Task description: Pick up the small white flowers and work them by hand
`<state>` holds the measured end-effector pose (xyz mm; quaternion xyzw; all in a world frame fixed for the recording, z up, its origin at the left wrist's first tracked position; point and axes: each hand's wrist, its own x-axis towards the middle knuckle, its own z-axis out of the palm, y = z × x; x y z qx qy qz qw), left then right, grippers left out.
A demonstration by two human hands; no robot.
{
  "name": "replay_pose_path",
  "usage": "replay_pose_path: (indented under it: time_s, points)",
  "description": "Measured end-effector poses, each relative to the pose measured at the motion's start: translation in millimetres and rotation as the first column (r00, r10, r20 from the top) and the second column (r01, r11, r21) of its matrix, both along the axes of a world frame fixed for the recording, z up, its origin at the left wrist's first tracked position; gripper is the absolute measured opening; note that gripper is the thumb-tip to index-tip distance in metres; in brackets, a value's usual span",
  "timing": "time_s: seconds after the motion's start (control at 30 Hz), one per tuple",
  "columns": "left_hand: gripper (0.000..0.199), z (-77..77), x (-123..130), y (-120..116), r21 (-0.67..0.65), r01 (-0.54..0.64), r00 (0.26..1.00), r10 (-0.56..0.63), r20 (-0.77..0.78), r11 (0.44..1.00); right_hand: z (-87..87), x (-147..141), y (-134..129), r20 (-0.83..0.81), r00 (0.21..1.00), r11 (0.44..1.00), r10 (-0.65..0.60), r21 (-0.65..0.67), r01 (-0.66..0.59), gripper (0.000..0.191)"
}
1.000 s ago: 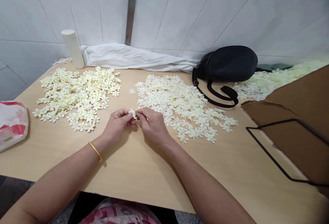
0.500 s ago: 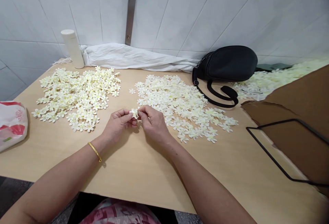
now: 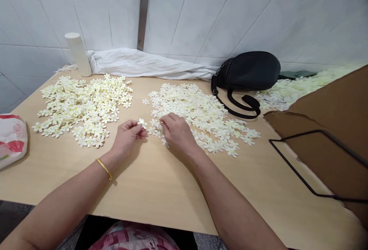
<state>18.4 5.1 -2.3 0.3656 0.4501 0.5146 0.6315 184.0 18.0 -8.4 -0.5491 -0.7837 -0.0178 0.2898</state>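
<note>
My left hand [image 3: 130, 132] is closed in a pinch on a small white artificial flower [image 3: 142, 123] with a pale yellow centre, held just above the table. A gold bangle is on that wrist. To its right, my right hand [image 3: 178, 133] rests at the near edge of the flat white petal pile [image 3: 189, 102]. Its fingers are drawn together near the loose blossoms; whatever lies between the fingertips is too small to make out. On the left of the table a second pile of creamier, yellow-centred flowers [image 3: 86, 100] lies spread out.
A white bottle [image 3: 78, 54] and a bunched white cloth [image 3: 143, 65] stand along the tiled wall. A black bag [image 3: 251, 70] with a looped strap sits at the back right. Cardboard [image 3: 330, 127] and a black wire frame [image 3: 299, 177] take the right side; a red-and-white packet [image 3: 13, 141] lies at far left.
My hands have come apart. The right hand has moved from the held flower to the edge of the right pile, while the left keeps the flower. The view has shifted slightly.
</note>
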Motion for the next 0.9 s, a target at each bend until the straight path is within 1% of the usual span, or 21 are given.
replay_pose_path:
  time_s: [0.07,0.2,0.33,0.43,0.63,0.8,0.9]
  points:
    - [0.009,0.0,1,-1,-0.006,0.01,1.0,-0.01,-0.005,1.0,-1.3,-3,-2,-0.034,0.999,0.999,0.034,0.001,-0.034,0.018]
    - [0.008,1.2,2,-4,-0.009,0.071,0.997,-0.071,-0.003,0.997,1.7,-13,-10,-0.215,0.959,0.983,0.183,0.021,-0.183,0.019]
    - [0.009,1.3,2,-5,0.017,0.129,0.992,-0.129,0.015,0.992,3.5,-19,-16,-0.266,0.929,0.964,0.256,-0.006,-0.267,0.016]
    - [0.012,0.0,1,-5,0.029,0.142,0.989,-0.143,0.024,0.989,2.8,-20,-17,-0.244,0.93,0.957,0.274,-0.029,-0.289,0.019]
    - [0.015,-3.2,0,-5,0.036,0.177,0.982,-0.179,0.067,0.984,1.0,-21,-17,-0.139,0.958,0.962,0.252,-0.07,-0.263,0.022]
    - [0.019,-2.4,0,-4,0.01,0.146,0.988,-0.147,0.038,0.989,0.1,-24,-17,-0.038,0.973,0.971,0.228,-0.062,-0.23,0.02]
    - [0.016,-0.6,0,-4,0.008,0.127,0.992,-0.127,0.021,0.992,-0.7,-25,-17,-0.067,0.969,0.968,0.238,-0.067,-0.242,0.019]
